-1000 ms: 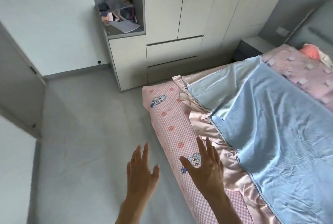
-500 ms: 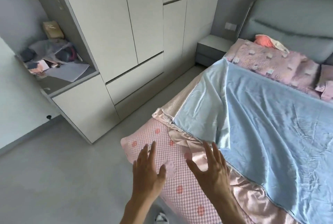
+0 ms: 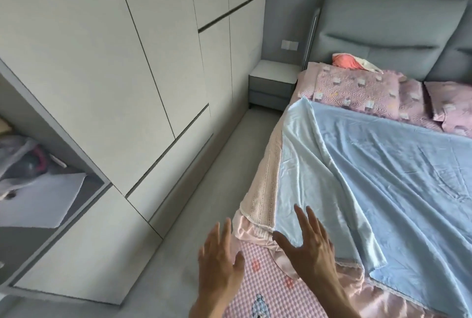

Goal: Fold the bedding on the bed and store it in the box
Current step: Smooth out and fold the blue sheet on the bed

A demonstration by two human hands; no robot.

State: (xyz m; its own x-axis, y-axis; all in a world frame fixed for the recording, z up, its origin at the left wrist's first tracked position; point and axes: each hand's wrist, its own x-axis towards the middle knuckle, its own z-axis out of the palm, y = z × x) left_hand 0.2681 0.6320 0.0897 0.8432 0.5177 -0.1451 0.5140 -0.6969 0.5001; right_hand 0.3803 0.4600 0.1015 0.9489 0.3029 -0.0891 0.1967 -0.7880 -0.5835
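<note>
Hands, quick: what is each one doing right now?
Left hand: open, fingers spread, holding nothing.
Right hand: open over the blue sheet, holding nothing.

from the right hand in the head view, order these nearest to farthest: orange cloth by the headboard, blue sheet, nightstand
1. blue sheet: right by the right hand, its fingers over the sheet's near corner.
2. nightstand: far, left of the bed head.
3. orange cloth: farthest, against the headboard, behind the pillows.
</note>
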